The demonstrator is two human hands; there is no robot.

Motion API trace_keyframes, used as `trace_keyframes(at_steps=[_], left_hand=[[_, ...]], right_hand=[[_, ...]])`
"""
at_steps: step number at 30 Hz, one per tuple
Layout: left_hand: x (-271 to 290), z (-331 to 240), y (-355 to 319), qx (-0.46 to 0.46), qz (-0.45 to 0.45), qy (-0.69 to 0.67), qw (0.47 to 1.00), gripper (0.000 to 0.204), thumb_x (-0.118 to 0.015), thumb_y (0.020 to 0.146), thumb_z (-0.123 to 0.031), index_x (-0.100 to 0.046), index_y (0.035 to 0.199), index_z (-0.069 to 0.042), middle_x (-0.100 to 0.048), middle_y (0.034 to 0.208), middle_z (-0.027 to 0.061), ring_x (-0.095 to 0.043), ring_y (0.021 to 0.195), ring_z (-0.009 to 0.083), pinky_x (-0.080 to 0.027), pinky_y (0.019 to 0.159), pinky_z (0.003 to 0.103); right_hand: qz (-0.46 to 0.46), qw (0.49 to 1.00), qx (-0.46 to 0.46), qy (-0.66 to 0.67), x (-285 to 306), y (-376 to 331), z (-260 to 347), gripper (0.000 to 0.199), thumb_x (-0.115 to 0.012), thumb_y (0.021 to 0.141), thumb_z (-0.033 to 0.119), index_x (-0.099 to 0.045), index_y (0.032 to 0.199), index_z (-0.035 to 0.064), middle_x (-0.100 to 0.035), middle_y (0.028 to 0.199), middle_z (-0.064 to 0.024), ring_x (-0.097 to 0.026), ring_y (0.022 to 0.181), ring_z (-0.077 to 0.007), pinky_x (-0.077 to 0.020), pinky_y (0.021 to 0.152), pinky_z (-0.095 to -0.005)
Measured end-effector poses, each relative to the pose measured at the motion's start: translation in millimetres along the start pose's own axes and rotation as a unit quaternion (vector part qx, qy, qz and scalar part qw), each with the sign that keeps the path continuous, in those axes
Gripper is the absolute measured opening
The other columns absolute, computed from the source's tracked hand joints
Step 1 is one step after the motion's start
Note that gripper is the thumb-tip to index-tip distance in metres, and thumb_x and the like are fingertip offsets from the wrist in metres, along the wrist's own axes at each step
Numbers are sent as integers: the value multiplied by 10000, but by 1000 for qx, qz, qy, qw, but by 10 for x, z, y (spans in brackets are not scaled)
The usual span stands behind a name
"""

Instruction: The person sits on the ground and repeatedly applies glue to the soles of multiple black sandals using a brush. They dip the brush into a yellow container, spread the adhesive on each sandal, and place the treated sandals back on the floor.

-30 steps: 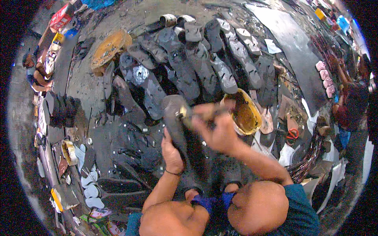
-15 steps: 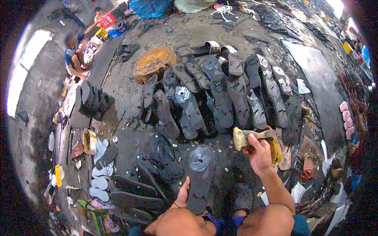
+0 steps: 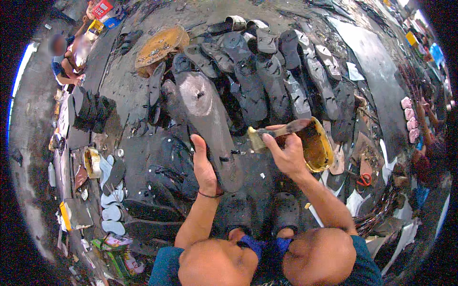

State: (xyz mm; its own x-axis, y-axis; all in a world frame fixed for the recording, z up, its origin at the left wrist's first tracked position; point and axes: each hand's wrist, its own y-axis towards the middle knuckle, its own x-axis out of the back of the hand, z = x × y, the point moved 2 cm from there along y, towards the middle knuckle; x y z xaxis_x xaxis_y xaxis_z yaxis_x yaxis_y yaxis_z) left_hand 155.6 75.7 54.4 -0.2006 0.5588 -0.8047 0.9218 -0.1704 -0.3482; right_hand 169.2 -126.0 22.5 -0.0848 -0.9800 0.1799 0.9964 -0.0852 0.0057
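Note:
My left hand (image 3: 205,169) grips the near end of a long dark grey sandal sole (image 3: 210,121) along its left edge, thumb pointing up and fingers hidden underneath. The sole is raised and slants away to the upper left, with a whitish smeared patch near its far end. In my right hand (image 3: 288,155) is a brush (image 3: 257,141) with stiff pale bristles pointing left. Just beyond that hand stands a yellow container (image 3: 328,155) with dark stains inside. Several more dark soles (image 3: 269,86) lie in an overlapping row beyond my hands.
A round wooden block (image 3: 162,45) stands at the far left of the row. Stacked dark soles (image 3: 90,109) and pale blue soles (image 3: 113,213) lie at left. Red-handled scissors (image 3: 365,179) lie at right. Another person (image 3: 67,62) sits at the far left.
My left hand has moved forward and raised the sole away from my feet. My right hand with the brush has shifted left and slightly nearer me. The view has shifted too.

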Motion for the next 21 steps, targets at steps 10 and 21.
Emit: trace_keyframes(at_steps=[10,21], left_hand=[[238,159,133,-41,-56,41,997,678,-511,958,-645,-590,1277,-52,-676,1142,54,-674,949,200,-553,838,338],[864,599,233,75,-75,13,994,709,-418,993,-641,-589,1292,-21,-671,1205,155,-668,1054,287,-537,932,426]], right_hand=[[107,990,88,21,-271,-382,481,216,-717,911,176,-693,1058,20,-722,1006,-116,-677,930,-192,-519,869,-349],[174,985,11,14,-207,-487,330,248,-703,936,150,-653,1135,11,-704,1040,-81,-653,966,-158,-526,878,-326]])
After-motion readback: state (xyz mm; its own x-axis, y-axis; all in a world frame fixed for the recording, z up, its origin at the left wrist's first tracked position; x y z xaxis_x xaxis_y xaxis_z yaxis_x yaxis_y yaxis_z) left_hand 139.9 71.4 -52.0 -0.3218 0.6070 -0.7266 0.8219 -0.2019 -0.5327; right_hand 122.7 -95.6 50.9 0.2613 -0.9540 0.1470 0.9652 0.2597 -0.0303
